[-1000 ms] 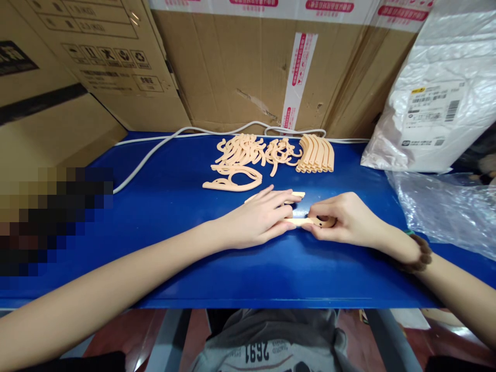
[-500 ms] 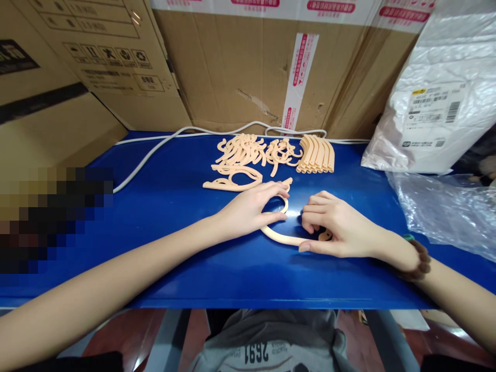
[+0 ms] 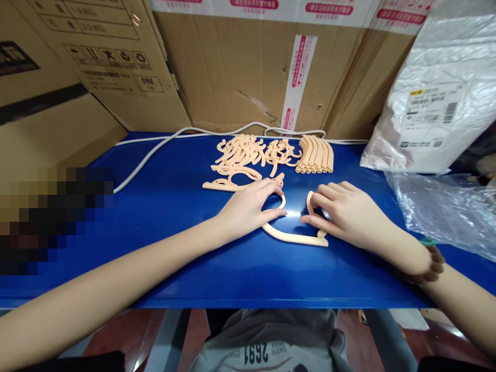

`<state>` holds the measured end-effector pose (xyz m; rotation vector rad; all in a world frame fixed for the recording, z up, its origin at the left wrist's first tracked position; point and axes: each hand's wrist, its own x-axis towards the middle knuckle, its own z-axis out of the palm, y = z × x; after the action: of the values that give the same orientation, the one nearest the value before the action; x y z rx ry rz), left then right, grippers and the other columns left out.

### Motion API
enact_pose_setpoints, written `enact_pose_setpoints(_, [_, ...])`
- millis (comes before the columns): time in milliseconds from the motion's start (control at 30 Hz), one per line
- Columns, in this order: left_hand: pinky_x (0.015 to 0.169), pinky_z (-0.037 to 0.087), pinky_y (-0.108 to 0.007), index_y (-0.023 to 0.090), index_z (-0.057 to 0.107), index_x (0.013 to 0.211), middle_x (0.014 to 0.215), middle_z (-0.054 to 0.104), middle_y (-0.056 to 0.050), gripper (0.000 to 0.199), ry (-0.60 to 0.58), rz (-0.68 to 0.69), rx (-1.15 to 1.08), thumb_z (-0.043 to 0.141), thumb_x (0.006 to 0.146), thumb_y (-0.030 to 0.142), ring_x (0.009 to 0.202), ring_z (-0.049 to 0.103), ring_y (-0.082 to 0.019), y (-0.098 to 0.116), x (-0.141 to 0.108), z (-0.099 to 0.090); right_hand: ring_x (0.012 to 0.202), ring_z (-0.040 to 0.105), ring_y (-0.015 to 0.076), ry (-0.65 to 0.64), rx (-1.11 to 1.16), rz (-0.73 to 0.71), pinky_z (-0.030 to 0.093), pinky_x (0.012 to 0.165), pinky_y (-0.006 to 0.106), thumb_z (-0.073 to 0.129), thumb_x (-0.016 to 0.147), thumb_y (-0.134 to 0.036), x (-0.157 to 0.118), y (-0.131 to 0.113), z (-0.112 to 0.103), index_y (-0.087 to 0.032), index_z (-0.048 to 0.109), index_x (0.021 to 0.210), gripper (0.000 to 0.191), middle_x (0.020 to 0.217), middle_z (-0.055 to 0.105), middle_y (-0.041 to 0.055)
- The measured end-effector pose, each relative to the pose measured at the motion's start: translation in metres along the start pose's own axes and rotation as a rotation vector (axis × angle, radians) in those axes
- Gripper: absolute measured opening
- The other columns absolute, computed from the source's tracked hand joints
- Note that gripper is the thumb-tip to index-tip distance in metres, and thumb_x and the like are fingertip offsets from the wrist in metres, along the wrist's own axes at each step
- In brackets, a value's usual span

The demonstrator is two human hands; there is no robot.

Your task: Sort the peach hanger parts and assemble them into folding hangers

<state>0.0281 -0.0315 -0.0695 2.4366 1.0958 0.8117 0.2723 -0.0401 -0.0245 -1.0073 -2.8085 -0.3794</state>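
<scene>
Half-open left hand (image 3: pixel 250 206) is steadying frame (image 3: pixel 294 238), best kept flat, toward table's (image 3: pixel 217 279) front edge; right hand (image 3: pixel 346 212) cupping curved piece (image 3: pixel 309 202), grip unclear.

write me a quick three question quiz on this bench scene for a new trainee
1. Multiple choice: which of these lies nearest the white parcel bag?
A) the tangled heap of pieces
B) the neat row of curved pieces
C) the flat hanger shape left of the heap's front

2. True or false: the brown bracelet is on the same arm as the right hand.

3. Fill in the blank: the left hand is spread above a table whose top is coloured ____.

Key: 1. B; 2. true; 3. blue
</scene>
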Motion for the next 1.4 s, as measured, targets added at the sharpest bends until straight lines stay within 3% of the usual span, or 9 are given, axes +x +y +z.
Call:
enact_pose_setpoints(100, [0.104, 0.046, -0.041, 0.018, 0.060, 0.107, 0.126, 0.064, -0.010, 0.029, 0.005, -0.009, 0.025, 0.068, 0.088, 0.037, 0.121, 0.059, -0.024, 0.000, 0.000, 0.001, 0.072, 0.050, 0.0199, -0.027, 0.055, -0.078, 0.034, 0.071, 0.034, 0.041, 0.093, -0.068, 0.000, -0.009, 0.000, -0.016, 0.062, 0.087, 0.056, 0.083, 0.058, 0.0067])
enact_pose_setpoints(200, [0.104, 0.046, -0.040, 0.018, 0.060, 0.108, 0.126, 0.064, -0.010, 0.026, 0.011, -0.007, 0.045, 0.065, 0.091, 0.037, 0.121, 0.058, -0.024, 0.000, 0.000, 0.000, 0.075, 0.050, 0.0205, -0.070, 0.182, -0.158, 0.036, 0.073, 0.034, 0.045, 0.091, -0.068, 0.000, -0.020, -0.003, -0.016, 0.062, 0.092, 0.055, 0.088, 0.057, 0.0072])
enact_pose_setpoints(333, [0.104, 0.046, -0.039, 0.017, 0.061, 0.109, 0.126, 0.064, -0.010, 0.024, 0.008, -0.003, 0.058, 0.060, 0.094, 0.035, 0.121, 0.058, -0.023, 0.002, 0.000, -0.001, 0.080, 0.051, 0.0208, -0.124, 0.324, -0.188, 0.039, 0.076, 0.034, 0.050, 0.094, -0.058, -0.001, -0.026, -0.006, -0.016, 0.061, 0.093, 0.043, 0.092, 0.057, 0.0073])
enact_pose_setpoints(567, [0.105, 0.046, -0.038, 0.015, 0.062, 0.111, 0.125, 0.064, -0.010, 0.025, 0.018, -0.005, 0.062, 0.051, 0.098, 0.034, 0.120, 0.059, -0.021, 0.006, -0.001, -0.001, 0.087, 0.051, 0.0217, -0.148, 0.408, -0.172, 0.042, 0.080, 0.036, 0.054, 0.091, -0.025, 0.000, -0.014, -0.003, -0.018, 0.060, 0.094, 0.010, 0.100, 0.058, 0.0082])
enact_pose_setpoints(767, [0.105, 0.046, -0.037, 0.013, 0.056, 0.123, 0.127, 0.064, -0.009, 0.032, 0.005, 0.017, 0.054, 0.034, 0.100, 0.013, 0.120, 0.058, -0.019, 0.002, 0.000, -0.003, 0.095, 0.051, 0.0236, -0.081, 0.371, -0.124, 0.044, 0.085, 0.038, 0.052, 0.088, -0.016, 0.001, -0.002, 0.005, -0.019, 0.059, 0.098, 0.012, 0.111, 0.057, 0.0102])
enact_pose_setpoints(900, [0.106, 0.045, -0.039, 0.013, 0.057, 0.121, 0.128, 0.063, -0.009, 0.034, -0.011, 0.038, 0.065, 0.035, 0.096, 0.005, 0.121, 0.056, -0.021, -0.004, 0.000, -0.001, 0.097, 0.052, 0.0230, -0.015, 0.323, -0.110, 0.045, 0.086, 0.037, 0.047, 0.090, -0.011, 0.001, 0.005, 0.011, -0.020, 0.058, 0.100, 0.017, 0.113, 0.058, 0.0099])
enact_pose_setpoints(1067, [0.106, 0.044, -0.041, 0.015, 0.056, 0.121, 0.129, 0.061, -0.009, 0.036, -0.030, 0.084, 0.081, 0.037, 0.093, 0.001, 0.122, 0.053, -0.021, -0.006, 0.001, 0.000, 0.096, 0.057, 0.0228, 0.080, 0.296, 0.014, 0.047, 0.083, 0.034, 0.049, 0.091, -0.014, 0.001, 0.010, 0.014, -0.019, 0.054, 0.107, 0.017, 0.104, 0.061, 0.0092])
enact_pose_setpoints(1167, [0.106, 0.044, -0.041, 0.017, 0.055, 0.122, 0.129, 0.060, -0.009, 0.035, -0.029, 0.081, 0.082, 0.036, 0.095, 0.004, 0.124, 0.052, -0.021, -0.004, 0.001, -0.002, 0.088, 0.060, 0.0229, 0.058, 0.277, 0.073, 0.047, 0.077, 0.035, 0.052, 0.091, -0.018, 0.001, 0.010, 0.014, -0.019, 0.053, 0.109, 0.019, 0.095, 0.064, 0.0072])
enact_pose_setpoints(1400, [0.107, 0.044, -0.042, 0.021, 0.053, 0.123, 0.130, 0.058, -0.007, 0.035, -0.026, 0.082, 0.065, 0.036, 0.095, 0.008, 0.126, 0.051, -0.021, -0.004, 0.001, -0.003, 0.095, 0.062, 0.0235, 0.043, 0.340, 0.082, 0.047, 0.083, 0.036, 0.046, 0.097, -0.026, 0.002, 0.005, 0.012, -0.020, 0.056, 0.110, 0.018, 0.105, 0.067, 0.0092])
